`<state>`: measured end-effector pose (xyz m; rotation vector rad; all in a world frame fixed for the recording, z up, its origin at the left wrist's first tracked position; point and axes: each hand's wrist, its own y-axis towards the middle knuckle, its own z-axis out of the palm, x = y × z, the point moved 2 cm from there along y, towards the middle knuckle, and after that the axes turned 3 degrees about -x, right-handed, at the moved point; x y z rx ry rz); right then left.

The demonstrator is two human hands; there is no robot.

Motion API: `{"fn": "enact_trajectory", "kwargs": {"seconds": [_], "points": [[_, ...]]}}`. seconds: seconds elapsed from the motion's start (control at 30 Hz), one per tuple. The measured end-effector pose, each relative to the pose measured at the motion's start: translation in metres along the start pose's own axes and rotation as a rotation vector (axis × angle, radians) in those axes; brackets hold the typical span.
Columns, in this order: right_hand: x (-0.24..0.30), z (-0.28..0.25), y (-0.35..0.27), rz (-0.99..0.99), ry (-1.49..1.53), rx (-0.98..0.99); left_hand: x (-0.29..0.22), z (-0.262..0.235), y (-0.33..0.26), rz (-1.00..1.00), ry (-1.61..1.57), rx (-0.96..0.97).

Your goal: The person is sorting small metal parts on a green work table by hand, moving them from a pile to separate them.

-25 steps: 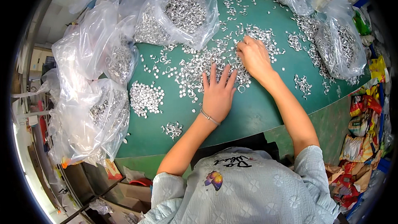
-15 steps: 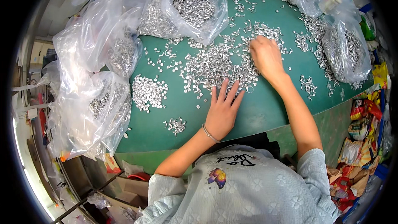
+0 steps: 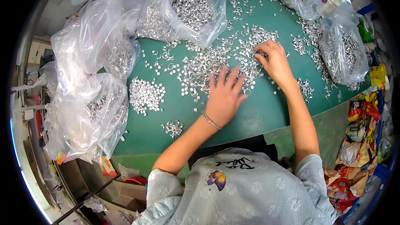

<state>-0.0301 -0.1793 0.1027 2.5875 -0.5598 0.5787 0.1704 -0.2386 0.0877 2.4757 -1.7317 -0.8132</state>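
My left hand (image 3: 225, 98) lies with spread fingers, its tips over the near edge of a wide pile of small silver metal pieces (image 3: 204, 67). Some pieces there are ring-shaped and others hooked. At the right side of the pile, my right hand (image 3: 275, 63) is curled, thumb and fingers around a few small metal pieces. A separate heap of rounder silver pieces (image 3: 146, 96) lies to the left, with a small cluster of curved pieces (image 3: 172, 128) nearer me.
The table top (image 3: 250, 118) is green. Clear plastic bags of metal pieces stand at the left (image 3: 110, 104), the back (image 3: 192, 10) and the right (image 3: 343, 54). A white bottle (image 3: 332, 0) stands back right. Colourful packets (image 3: 354, 152) lie beyond the table's right edge.
My right hand has moved slightly right and nearer me, its thumb now apart from the fingertips. My left hand has slid a little forward over the pile, fingers spread wider.
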Motion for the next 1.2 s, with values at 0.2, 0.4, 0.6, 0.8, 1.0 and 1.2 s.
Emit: {"fn": "enact_trajectory", "kwargs": {"seconds": [0.2, 0.4, 0.6, 0.8, 1.0, 1.2], "points": [[-0.008, 0.009, 0.004, -0.088, -0.128, -0.030, -0.008, 0.000, -0.015, 0.044, 0.049, 0.139], [-0.018, -0.004, 0.003, 0.022, 0.004, -0.041, -0.007, -0.004, -0.020, 0.043, 0.000, 0.120], [-0.002, 0.010, 0.006, -0.024, -0.101, -0.038, -0.010, 0.004, -0.010, 0.025, 0.041, 0.129], [-0.048, -0.030, 0.005, 0.203, 0.135, -0.142, -0.005, 0.011, -0.019, 0.037, 0.041, 0.111], [-0.131, -0.068, 0.003, 0.258, -0.362, -0.098, -0.004, 0.015, -0.017, 0.055, 0.021, 0.110], [-0.041, -0.040, -0.015, -0.029, -0.253, -0.161, -0.003, -0.014, -0.024, -0.218, -0.047, 0.003]]}}
